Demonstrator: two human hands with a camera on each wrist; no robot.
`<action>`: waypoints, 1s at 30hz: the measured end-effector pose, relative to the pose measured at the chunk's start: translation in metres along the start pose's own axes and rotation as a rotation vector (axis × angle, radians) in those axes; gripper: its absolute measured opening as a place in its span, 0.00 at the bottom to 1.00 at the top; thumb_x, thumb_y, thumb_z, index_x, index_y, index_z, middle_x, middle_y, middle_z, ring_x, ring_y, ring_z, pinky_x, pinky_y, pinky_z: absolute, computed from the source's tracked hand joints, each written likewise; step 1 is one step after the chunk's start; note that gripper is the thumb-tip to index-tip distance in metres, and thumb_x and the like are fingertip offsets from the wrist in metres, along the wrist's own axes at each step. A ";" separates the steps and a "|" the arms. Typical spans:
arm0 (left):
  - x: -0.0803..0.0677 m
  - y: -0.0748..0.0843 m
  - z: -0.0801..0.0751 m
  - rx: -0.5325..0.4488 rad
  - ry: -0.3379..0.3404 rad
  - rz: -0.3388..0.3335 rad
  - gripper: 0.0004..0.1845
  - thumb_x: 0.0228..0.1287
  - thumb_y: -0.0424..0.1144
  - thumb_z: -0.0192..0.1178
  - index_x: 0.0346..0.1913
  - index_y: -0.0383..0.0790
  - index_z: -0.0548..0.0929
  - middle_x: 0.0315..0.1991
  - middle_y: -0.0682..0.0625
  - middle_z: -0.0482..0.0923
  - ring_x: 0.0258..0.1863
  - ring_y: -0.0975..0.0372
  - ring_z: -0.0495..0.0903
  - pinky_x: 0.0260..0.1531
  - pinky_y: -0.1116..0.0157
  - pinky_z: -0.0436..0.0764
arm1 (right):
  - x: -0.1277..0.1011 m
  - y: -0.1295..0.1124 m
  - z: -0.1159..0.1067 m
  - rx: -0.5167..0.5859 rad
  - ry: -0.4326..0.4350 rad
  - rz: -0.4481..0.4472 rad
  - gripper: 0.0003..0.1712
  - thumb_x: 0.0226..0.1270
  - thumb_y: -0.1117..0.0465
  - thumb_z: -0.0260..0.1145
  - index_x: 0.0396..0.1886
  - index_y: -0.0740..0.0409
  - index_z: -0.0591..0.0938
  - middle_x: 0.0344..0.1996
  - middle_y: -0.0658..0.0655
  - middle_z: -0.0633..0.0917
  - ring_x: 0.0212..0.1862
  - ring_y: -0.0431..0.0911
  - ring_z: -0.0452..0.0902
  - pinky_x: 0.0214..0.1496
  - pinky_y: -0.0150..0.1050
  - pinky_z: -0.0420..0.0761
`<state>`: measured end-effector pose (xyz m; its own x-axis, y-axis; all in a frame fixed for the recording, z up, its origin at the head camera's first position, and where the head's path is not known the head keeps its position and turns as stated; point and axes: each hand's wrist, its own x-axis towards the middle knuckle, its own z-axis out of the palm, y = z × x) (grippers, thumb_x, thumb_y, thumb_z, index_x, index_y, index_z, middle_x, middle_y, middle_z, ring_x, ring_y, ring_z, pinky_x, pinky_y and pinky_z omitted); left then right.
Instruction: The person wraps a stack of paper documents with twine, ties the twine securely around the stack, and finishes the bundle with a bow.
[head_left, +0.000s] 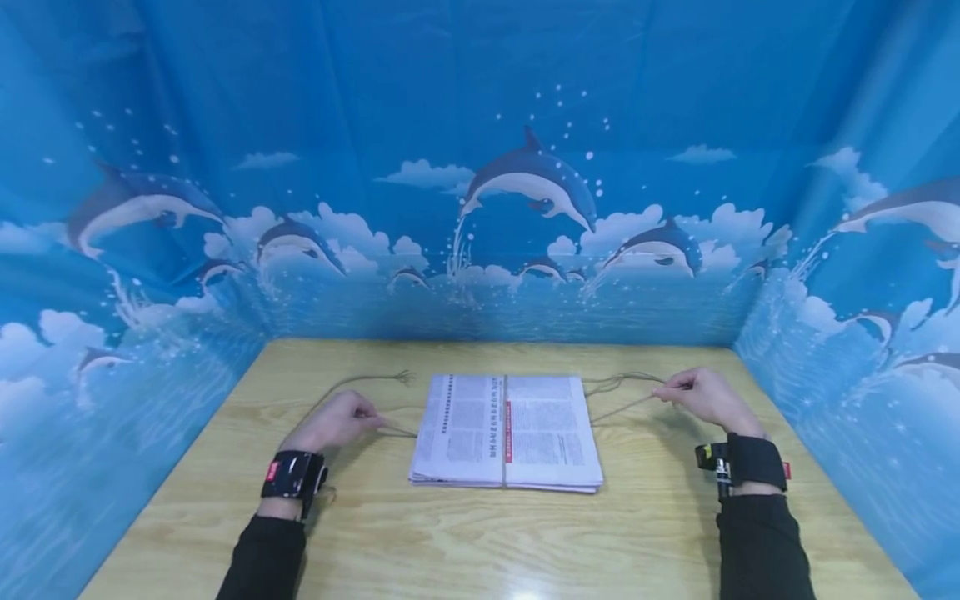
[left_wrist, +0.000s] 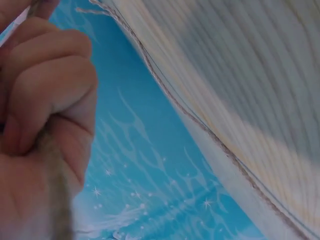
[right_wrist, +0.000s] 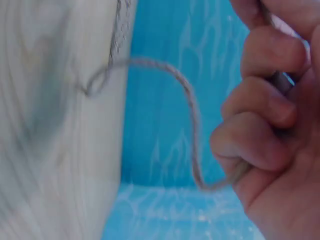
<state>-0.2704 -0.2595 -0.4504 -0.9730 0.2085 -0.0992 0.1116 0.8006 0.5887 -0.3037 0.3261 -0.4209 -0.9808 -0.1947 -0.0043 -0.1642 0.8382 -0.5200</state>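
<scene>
Papers [head_left: 506,431] lie stacked mid-table [head_left: 465,542], string [head_left: 615,408] running under them and out both sides. Left hand [head_left: 335,421] and right hand [head_left: 705,397] each have fingers curled round an end. No knot yet; tying looks left.

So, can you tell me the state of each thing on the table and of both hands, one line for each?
newspaper stack: folded, lying flat on the table.
string: runs out from both sides of the stack, loose, untied.
left hand: fingers curled round the string.
right hand: fingers curled round the string.
</scene>
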 end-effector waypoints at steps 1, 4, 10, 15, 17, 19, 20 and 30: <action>0.000 -0.001 0.000 0.010 0.015 -0.011 0.13 0.65 0.46 0.64 0.24 0.44 0.86 0.14 0.57 0.66 0.13 0.65 0.64 0.14 0.68 0.65 | -0.001 0.001 -0.001 -0.004 0.007 -0.001 0.22 0.68 0.42 0.63 0.36 0.56 0.89 0.36 0.57 0.88 0.35 0.48 0.79 0.37 0.38 0.75; 0.001 -0.001 0.001 0.088 0.086 0.039 0.08 0.65 0.42 0.64 0.29 0.44 0.86 0.21 0.54 0.76 0.20 0.64 0.71 0.22 0.64 0.73 | -0.002 0.002 -0.004 -0.009 0.018 -0.024 0.21 0.71 0.44 0.61 0.37 0.57 0.87 0.32 0.58 0.86 0.30 0.46 0.74 0.34 0.38 0.71; 0.012 0.007 0.010 0.256 0.292 0.102 0.06 0.65 0.39 0.63 0.31 0.43 0.85 0.27 0.53 0.82 0.26 0.63 0.76 0.31 0.59 0.77 | -0.001 -0.001 -0.003 -0.036 0.068 -0.040 0.21 0.75 0.48 0.56 0.41 0.60 0.86 0.35 0.60 0.86 0.30 0.45 0.72 0.33 0.39 0.70; 0.017 0.012 0.015 0.234 0.288 0.111 0.05 0.68 0.39 0.61 0.35 0.43 0.83 0.29 0.52 0.81 0.26 0.63 0.76 0.31 0.60 0.77 | -0.007 -0.005 -0.004 -0.076 0.125 -0.064 0.16 0.70 0.51 0.64 0.37 0.59 0.88 0.34 0.60 0.87 0.30 0.45 0.78 0.33 0.42 0.75; 0.018 0.014 0.017 0.182 0.278 0.120 0.06 0.71 0.39 0.58 0.38 0.42 0.82 0.31 0.51 0.81 0.28 0.63 0.76 0.32 0.60 0.78 | -0.009 -0.010 -0.006 -0.097 0.172 -0.048 0.17 0.68 0.50 0.65 0.38 0.60 0.88 0.36 0.62 0.88 0.30 0.47 0.79 0.32 0.42 0.75; 0.020 0.018 0.020 0.087 0.244 0.126 0.07 0.74 0.40 0.53 0.42 0.41 0.79 0.33 0.47 0.81 0.29 0.60 0.77 0.32 0.60 0.78 | -0.010 -0.015 -0.007 -0.110 0.210 -0.024 0.20 0.69 0.48 0.64 0.41 0.61 0.88 0.38 0.64 0.87 0.31 0.50 0.80 0.31 0.43 0.75; 0.021 0.021 0.022 0.040 0.220 0.133 0.08 0.76 0.40 0.51 0.43 0.41 0.78 0.35 0.47 0.81 0.32 0.59 0.79 0.33 0.60 0.79 | -0.009 -0.018 -0.007 -0.103 0.217 -0.010 0.21 0.70 0.47 0.63 0.43 0.61 0.87 0.38 0.64 0.88 0.31 0.52 0.80 0.30 0.44 0.74; 0.022 0.055 0.045 -0.209 -0.047 0.089 0.12 0.80 0.43 0.40 0.41 0.39 0.70 0.37 0.46 0.82 0.37 0.58 0.81 0.37 0.61 0.77 | 0.006 -0.037 0.012 0.406 0.388 0.016 0.20 0.76 0.52 0.56 0.54 0.64 0.79 0.43 0.68 0.86 0.38 0.43 0.86 0.40 0.36 0.85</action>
<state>-0.2765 -0.1857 -0.4558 -0.9502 0.3026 -0.0741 0.1470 0.6450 0.7500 -0.3028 0.2879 -0.4117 -0.9623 0.0824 0.2593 -0.1703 0.5609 -0.8102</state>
